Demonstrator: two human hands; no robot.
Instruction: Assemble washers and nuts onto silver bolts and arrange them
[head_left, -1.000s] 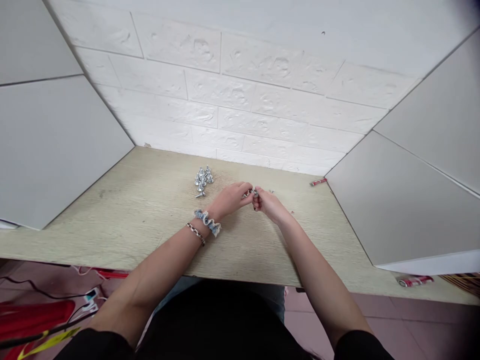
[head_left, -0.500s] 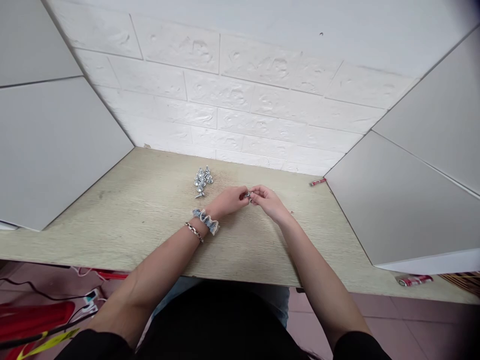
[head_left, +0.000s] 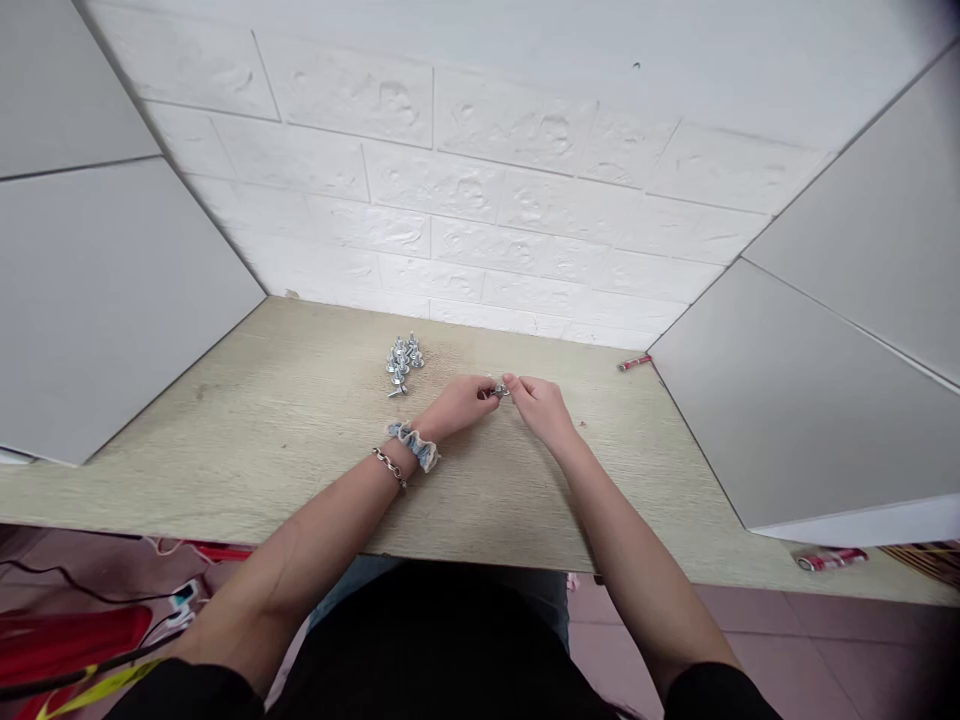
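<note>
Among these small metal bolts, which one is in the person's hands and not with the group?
The bolt held between the left hand and right hand, above the wooden tabletop. The other bolts stand in a cluster farther left.

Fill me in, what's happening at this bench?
A person is holding a small metal fastener between the fingertips of the left hand and right hand, above a pale wood-grain tabletop. A cluster of similar fasteners sits on the tabletop, up and left of the hands. A denim scrunchie and a chain bracelet circle the left wrist.
</note>
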